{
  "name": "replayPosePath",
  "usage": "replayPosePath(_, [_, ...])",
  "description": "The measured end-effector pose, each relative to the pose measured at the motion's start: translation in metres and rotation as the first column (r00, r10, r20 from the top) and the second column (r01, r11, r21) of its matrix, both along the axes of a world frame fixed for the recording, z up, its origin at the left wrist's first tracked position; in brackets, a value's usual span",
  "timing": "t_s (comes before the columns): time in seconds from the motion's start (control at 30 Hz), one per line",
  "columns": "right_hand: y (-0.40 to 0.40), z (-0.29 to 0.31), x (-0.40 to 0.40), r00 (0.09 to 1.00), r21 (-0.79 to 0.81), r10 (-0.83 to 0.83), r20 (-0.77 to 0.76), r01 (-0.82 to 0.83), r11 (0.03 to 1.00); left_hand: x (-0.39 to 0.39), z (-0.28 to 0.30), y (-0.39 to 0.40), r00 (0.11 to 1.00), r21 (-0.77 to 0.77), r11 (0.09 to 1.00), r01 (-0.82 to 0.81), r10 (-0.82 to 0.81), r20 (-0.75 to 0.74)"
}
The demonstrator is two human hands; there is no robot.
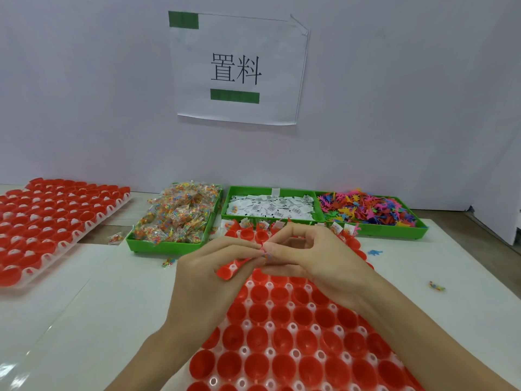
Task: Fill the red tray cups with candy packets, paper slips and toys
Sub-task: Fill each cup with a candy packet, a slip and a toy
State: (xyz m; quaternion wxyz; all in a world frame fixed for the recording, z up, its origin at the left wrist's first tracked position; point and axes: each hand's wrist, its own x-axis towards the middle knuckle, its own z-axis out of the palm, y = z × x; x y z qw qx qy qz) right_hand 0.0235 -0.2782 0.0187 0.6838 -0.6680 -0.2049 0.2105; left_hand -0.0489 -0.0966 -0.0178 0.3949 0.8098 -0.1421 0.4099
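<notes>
A white tray of red cups (284, 328) lies in front of me. Its far row holds candy packets and paper slips standing up in the cups. My left hand (208, 277) and my right hand (315, 258) meet above the tray's far part. Together their fingertips pinch a small candy packet (266, 253). A green bin of candy packets (174, 215) stands behind on the left. A green bin of paper slips (270, 207) is in the middle, and a bin of coloured toys (369, 207) is on the right.
A second tray of red cups (48, 221) lies at the far left. Loose candy packets lie on the table (115, 238), (169, 262), (437, 286), and a blue toy (375, 252) lies right of the tray. A paper sign (236, 69) hangs on the wall behind.
</notes>
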Motion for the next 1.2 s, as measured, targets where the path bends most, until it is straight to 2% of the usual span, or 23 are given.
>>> replayPosePath(0.17, [0.006,-0.003,-0.005,0.993,0.052,-0.097,0.067,0.094,0.994,0.000,-0.008,0.004,0.985,0.186,0.977,-0.100,0.071,0.158])
replayPosePath(0.33, [0.011,-0.006,-0.009,0.976,0.070,-0.193,0.097,0.187,0.980,-0.002,-0.016,0.007,0.981,0.378,0.914,-0.149,0.087,0.176])
replayPosePath(0.57, [0.013,-0.006,-0.011,0.983,0.083,-0.182,-0.002,0.181,0.980,-0.001,-0.017,0.006,0.980,0.411,0.903,-0.127,0.051,0.191])
replayPosePath(0.7, [0.011,-0.008,-0.009,0.975,0.029,-0.192,0.109,0.190,0.981,0.000,-0.012,0.003,0.986,0.307,0.950,-0.063,0.011,0.166])
replayPosePath(0.77, [0.009,-0.008,-0.008,0.949,-0.009,-0.179,0.260,0.188,0.982,0.000,-0.009,0.003,0.985,0.253,0.967,-0.045,0.001,0.171])
replayPosePath(0.83, [0.008,-0.007,-0.008,0.885,-0.072,-0.141,0.444,0.191,0.979,0.000,-0.005,0.002,0.987,0.194,0.981,-0.024,-0.008,0.162])
replayPosePath(0.9, [0.008,-0.007,-0.008,0.831,-0.116,-0.094,0.548,0.187,0.975,-0.001,-0.002,0.000,0.989,0.154,0.988,0.005,-0.028,0.145])
replayPosePath(0.97, [0.008,-0.007,-0.007,0.811,-0.123,-0.106,0.576,0.215,0.969,-0.003,0.002,-0.001,0.993,0.086,0.995,0.042,-0.051,0.102])
replayPosePath(1.07, [0.001,-0.002,0.008,0.799,-0.113,-0.207,0.564,0.322,0.940,-0.004,0.007,0.002,0.994,-0.137,0.985,0.103,-0.108,-0.024])
replayPosePath(1.2, [-0.034,0.013,0.067,0.760,-0.213,-0.356,0.544,0.536,0.817,0.002,0.012,0.011,0.947,-0.518,0.852,0.078,-0.226,-0.229])
